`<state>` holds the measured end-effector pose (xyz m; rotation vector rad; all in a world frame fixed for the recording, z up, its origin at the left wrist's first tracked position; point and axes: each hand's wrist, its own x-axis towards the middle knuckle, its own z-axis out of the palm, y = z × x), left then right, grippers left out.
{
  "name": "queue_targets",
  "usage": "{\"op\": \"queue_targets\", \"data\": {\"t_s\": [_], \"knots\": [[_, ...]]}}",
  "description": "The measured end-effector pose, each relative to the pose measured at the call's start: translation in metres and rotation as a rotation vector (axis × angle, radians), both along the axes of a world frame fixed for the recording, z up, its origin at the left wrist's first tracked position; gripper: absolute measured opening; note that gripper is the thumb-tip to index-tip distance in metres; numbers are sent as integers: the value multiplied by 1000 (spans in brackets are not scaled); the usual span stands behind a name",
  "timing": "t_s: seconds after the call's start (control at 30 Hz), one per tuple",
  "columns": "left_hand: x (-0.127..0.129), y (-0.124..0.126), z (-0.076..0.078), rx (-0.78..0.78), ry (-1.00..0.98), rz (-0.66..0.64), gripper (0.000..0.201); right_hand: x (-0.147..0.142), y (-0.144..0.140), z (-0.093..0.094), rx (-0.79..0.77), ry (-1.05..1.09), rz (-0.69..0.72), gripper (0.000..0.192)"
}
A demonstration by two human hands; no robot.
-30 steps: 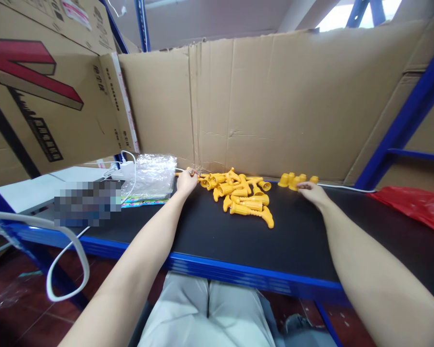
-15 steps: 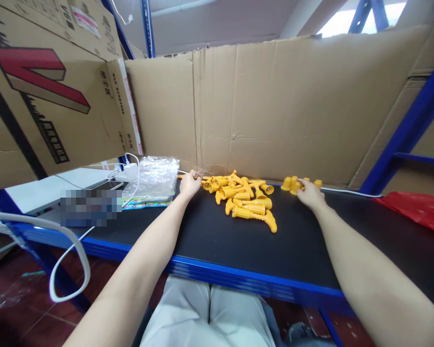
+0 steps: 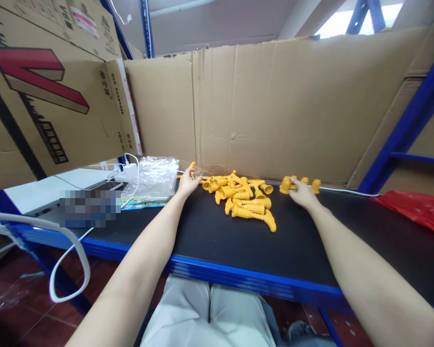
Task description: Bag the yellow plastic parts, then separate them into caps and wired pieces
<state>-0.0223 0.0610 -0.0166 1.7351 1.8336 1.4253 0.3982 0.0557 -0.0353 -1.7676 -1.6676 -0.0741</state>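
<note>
Black surface [image 3: 217, 250] before cardboard [image 3: 275, 106]; glossy, curved yellow parts [image 3: 243, 212] heaped at twelve o'clock. Left grip [image 3: 190, 184], eleven o'clock, closed on another piece [image 3: 192, 165]; right grip [image 3: 302, 193], one o'clock, curled at caps [image 3: 285, 185], hold unclear.

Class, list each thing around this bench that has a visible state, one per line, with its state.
Left hand: closed on a yellow piece
Right hand: fingers at the yellow cups; grip unclear
Yellow cups: standing, grouped
Yellow boot-shaped parts: lying, loosely piled
Clear plastic: wrinkled, lying
Red plastic: crumpled
Cardboard panel: upright, creased
Thick white cable: looped
</note>
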Motion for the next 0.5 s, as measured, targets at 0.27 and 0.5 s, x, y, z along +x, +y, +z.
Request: {"op": "queue_targets", "data": {"t_s": [0.27,0.5], "knots": [[-4,-5,-7,-26,307,31,52,1,1,-1,154,-49,24,48],[-6,0,-19,-215,433,22,57,-24,-20,18,224,-180,-2,37]]}}
